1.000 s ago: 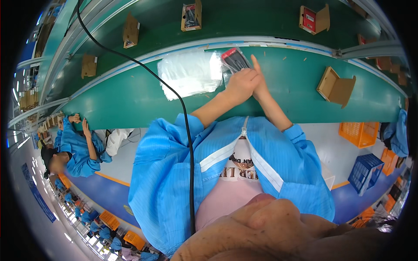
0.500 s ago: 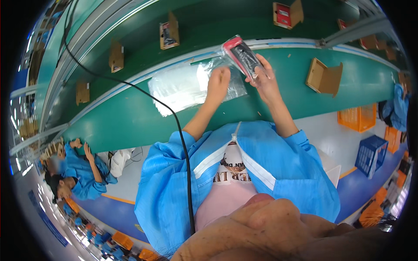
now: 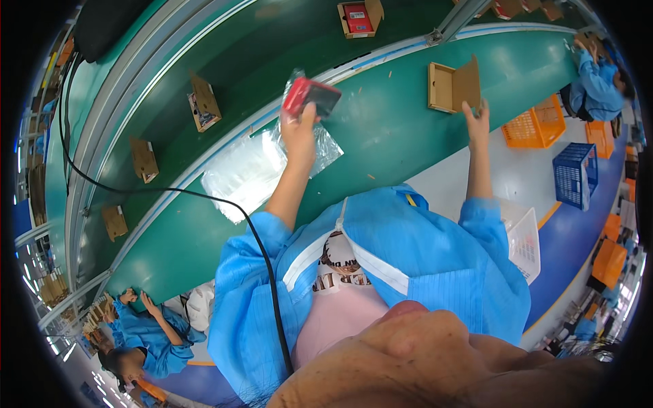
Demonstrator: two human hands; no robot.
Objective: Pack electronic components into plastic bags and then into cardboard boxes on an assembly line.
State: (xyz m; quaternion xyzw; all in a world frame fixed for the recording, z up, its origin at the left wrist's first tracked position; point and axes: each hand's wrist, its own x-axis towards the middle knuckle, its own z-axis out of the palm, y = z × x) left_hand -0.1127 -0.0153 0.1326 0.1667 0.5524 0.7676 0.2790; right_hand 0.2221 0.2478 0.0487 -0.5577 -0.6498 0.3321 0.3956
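Observation:
My left hand [image 3: 299, 136] grips a red-and-black device in a clear plastic bag [image 3: 314, 96], raised over the green work table; its exact kind cannot be made out. Below it lies a stack of clear plastic bags [image 3: 245, 170], flat on the table. My right hand [image 3: 478, 121] is open, fingers apart, by the lower edge of the raised lid of an open cardboard box [image 3: 442, 88]. Whether the fingertips touch the lid is hard to tell. The inside of this box shows only bare brown cardboard.
Beyond the table's rail, a green conveyor carries open cardboard boxes, one holding a red package [image 3: 357, 18]. A black cable [image 3: 163, 190] hangs across on the left. An orange crate [image 3: 534, 122] and a blue crate [image 3: 575, 173] stand on the right. Co-workers sit at both ends.
My right hand has let go of the bagged device and moved right to the cardboard box. My left hand now holds the device. The view has turned toward the right.

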